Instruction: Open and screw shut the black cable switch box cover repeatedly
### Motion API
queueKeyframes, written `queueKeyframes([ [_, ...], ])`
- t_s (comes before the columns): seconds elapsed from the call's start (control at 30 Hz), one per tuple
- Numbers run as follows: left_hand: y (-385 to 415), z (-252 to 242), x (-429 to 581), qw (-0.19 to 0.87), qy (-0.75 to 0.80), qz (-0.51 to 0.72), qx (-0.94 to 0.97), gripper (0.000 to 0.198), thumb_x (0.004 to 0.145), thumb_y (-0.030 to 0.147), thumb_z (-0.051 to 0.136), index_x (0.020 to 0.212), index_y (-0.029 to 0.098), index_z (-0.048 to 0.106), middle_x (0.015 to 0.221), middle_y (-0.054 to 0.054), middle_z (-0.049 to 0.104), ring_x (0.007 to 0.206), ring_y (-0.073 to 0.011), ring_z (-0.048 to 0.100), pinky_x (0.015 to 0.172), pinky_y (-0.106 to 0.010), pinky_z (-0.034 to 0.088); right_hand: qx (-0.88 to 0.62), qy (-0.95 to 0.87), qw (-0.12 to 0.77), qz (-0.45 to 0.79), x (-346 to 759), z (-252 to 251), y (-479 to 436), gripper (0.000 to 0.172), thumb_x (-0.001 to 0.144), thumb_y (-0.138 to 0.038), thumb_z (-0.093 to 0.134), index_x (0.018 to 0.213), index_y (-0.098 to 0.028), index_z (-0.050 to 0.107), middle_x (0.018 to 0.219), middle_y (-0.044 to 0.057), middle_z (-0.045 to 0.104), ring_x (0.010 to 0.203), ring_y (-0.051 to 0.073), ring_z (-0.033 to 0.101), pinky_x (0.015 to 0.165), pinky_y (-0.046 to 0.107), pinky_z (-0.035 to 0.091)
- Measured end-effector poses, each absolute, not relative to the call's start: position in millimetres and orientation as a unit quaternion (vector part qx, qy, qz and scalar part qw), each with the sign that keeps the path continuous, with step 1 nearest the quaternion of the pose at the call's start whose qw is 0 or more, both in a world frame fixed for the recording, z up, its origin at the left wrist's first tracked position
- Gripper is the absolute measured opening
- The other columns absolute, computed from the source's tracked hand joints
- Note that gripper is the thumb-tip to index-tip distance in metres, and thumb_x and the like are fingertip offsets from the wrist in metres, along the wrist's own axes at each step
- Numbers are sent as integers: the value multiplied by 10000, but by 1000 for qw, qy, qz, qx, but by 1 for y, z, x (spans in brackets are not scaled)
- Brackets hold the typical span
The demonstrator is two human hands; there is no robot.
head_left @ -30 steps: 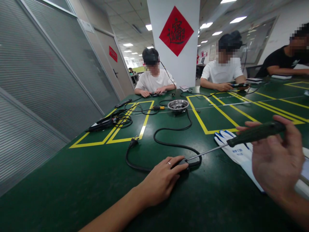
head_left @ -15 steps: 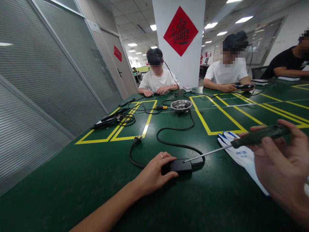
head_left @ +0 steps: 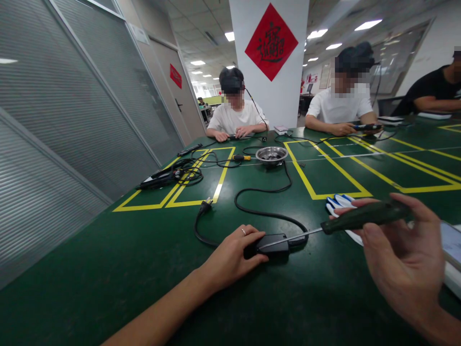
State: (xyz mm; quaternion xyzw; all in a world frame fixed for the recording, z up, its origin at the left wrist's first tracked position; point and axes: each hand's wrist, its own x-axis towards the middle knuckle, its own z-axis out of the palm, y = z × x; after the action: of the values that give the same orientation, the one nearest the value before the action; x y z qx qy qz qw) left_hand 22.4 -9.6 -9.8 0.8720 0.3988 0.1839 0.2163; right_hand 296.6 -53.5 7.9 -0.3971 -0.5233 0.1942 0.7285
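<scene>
My left hand is closed around the left end of a black power adapter that lies on the green table. A black cord leaves each end of the adapter; one leads to a two-pin plug lying beyond the hand. In my right hand is a dark green-handled screwdriver, held at a low slant by its handle. Its shaft points left, and the tip appears to rest on the adapter's top beside my left fingers. Partly behind the right hand lies a white and blue glove.
A metal bowl and a yellow-black screwdriver stand farther back. Tangled black cords lie at the left. Yellow tape outlines mark the table. A phone-like device is at the right edge. Co-workers sit opposite.
My right hand and the screwdriver have moved left and slightly down, the tip sliding leftward over the adapter towards my left fingers. The left hand keeps its hold.
</scene>
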Motion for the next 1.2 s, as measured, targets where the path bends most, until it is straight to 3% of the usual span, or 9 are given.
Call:
queueKeyframes([
  [0.43,-12,-11,21,122,382,127,907,516,924,334,558,1407,245,402,1222,-82,548,1056,-244,534,957,-416,461,-366,-560,728,149,291,12,-58,631,741,-149,628,1315,-347,453,1185,59,611,923,280,689,858,572,548],
  [0.83,-9,-12,19,192,396,156,884,504,868,355,650,1338,277,487,1202,-50,549,1062,-217,546,964,-369,456,-386,-547,732,128,294,13,-59,668,733,-148,640,1345,-325,440,1160,77,630,891,278,697,797,518,592],
  [1.2,-9,-13,20,162,397,110,897,543,908,386,584,1398,240,402,1266,-74,509,1110,-241,514,1003,-401,426,-369,-582,708,157,295,18,-63,622,749,-76,624,1305,-288,441,1118,76,613,926,261,678,865,512,566],
])
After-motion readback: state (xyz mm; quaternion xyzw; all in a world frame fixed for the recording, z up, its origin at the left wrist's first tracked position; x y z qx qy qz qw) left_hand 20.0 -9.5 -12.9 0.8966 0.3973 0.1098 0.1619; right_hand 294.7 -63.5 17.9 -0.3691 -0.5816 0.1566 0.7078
